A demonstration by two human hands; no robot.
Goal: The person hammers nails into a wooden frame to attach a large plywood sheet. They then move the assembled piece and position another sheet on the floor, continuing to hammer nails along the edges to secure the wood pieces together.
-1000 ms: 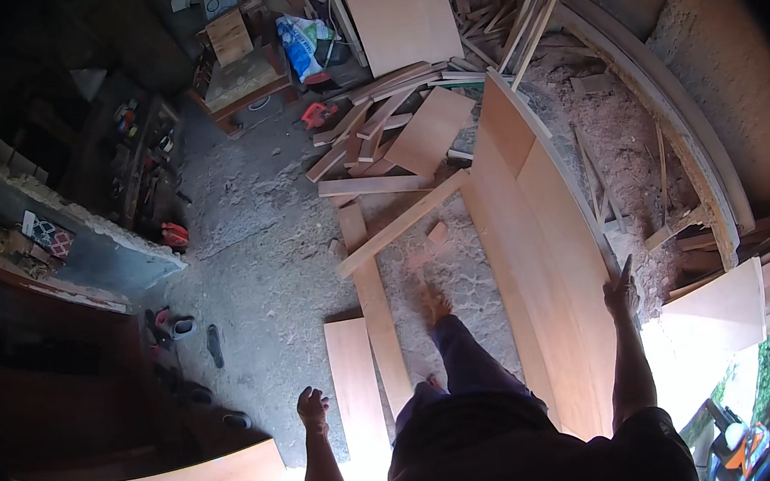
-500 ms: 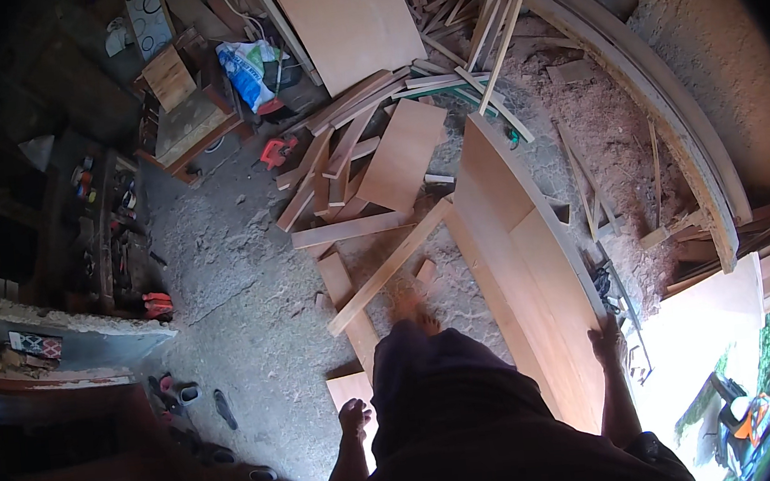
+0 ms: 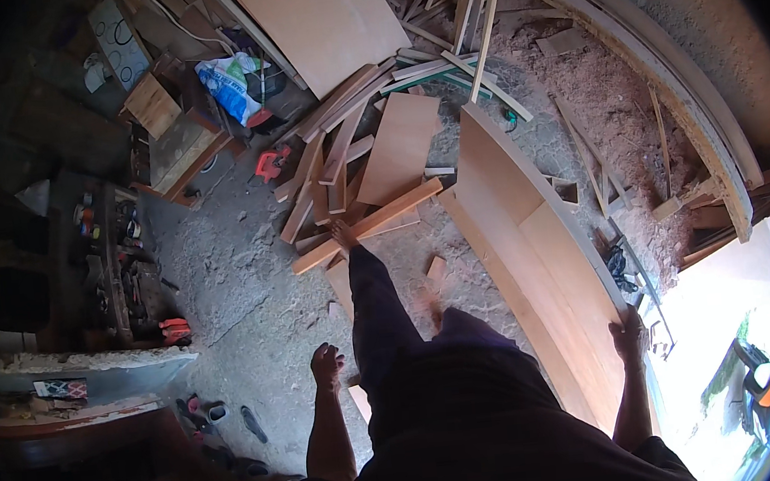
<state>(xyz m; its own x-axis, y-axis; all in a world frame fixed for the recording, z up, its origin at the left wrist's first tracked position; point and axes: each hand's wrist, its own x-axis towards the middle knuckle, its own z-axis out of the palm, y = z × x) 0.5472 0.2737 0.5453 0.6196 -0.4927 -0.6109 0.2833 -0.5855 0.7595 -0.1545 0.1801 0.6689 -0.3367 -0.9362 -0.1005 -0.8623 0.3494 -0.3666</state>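
My right hand (image 3: 629,336) is closed over the top edge of a long wooden cabinet frame (image 3: 531,217), which stands on the floor to my right. The frame is made of light brown boards. My left hand (image 3: 327,365) hangs in the air at my left side, fingers loosely bent and apart, with nothing visible in it. In front, my bare left foot (image 3: 343,235) is stretched out against a wooden plank (image 3: 374,224). That plank lies slantwise beside a pile of loose boards.
Several boards and a flat panel (image 3: 401,146) are heaped ahead. A small wood block (image 3: 436,268) lies near my feet. A red tool (image 3: 272,162) sits left of the heap. Slippers (image 3: 252,424) lie at lower left. A large sheet (image 3: 313,25) leans at the back.
My left foot has swung forward, and the slanted plank has shifted away toward the board pile. My left hand has risen slightly. The right hand stays on the frame's edge.
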